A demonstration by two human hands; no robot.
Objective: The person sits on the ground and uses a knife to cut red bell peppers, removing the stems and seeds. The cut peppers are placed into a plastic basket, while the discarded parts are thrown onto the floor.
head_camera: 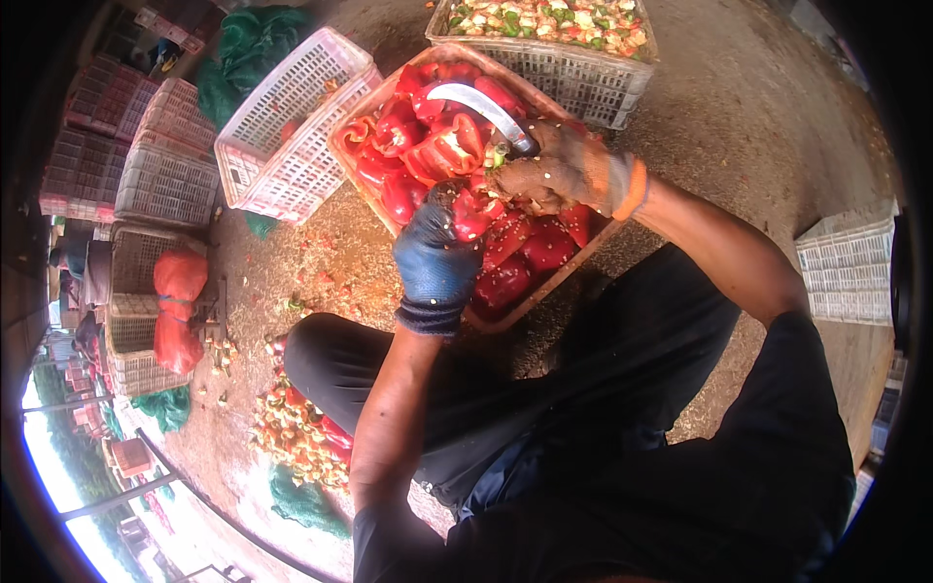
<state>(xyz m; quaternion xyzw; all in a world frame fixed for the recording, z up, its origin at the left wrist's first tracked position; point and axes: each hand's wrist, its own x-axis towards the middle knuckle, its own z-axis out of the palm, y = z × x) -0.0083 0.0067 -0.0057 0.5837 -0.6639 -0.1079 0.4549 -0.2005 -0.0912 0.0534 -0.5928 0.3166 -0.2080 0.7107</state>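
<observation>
My left hand, in a blue coated glove, grips a piece of red bell pepper over the near side of a crate. My right hand, in a dirty orange-cuffed work glove, holds a curved knife whose blade arcs up and to the left. A green pepper stem shows at the fingers of that hand; whether they pinch it is unclear. Below both hands stands the shallow plastic crate, filled with red bell peppers, several cut open and sprinkled with seeds.
An openwork plastic crate stands left of the peppers. Behind is another crate heaped with pepper cores. More cores lie piled by my left knee. Stacked crates and a red mesh sack stand farther left.
</observation>
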